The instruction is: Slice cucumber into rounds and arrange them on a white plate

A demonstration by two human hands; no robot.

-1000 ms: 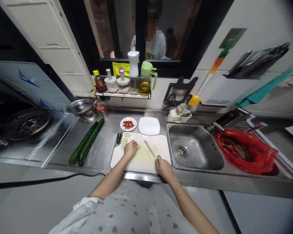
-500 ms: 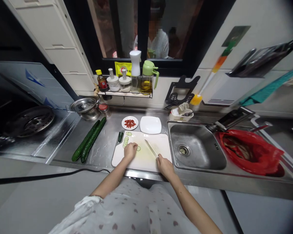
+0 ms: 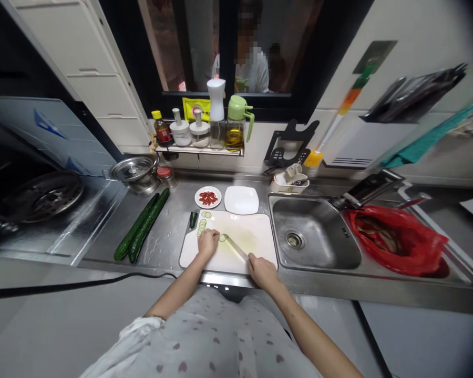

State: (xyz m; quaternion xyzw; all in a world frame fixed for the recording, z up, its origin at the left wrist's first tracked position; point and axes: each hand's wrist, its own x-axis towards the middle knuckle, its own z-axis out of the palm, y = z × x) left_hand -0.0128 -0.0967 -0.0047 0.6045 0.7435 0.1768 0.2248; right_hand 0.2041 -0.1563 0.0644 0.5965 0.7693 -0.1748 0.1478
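Note:
On the white cutting board my left hand curls over a short piece of cucumber, which it mostly hides. My right hand grips the handle of a knife. The blade lies low across the board and its tip meets a cucumber slice beside my left fingers. Several cut slices lie at the board's far left corner, beside a dark green cucumber end.
Two whole cucumbers lie on the steel counter to the left. Behind the board stand a small plate of red chilli and an empty white plate. The sink is right of the board, a red bag beyond it. A pot stands far left.
The knife has swung left and come down, from raised at mid-board to its tip by my left fingers. My left hand has stayed in place.

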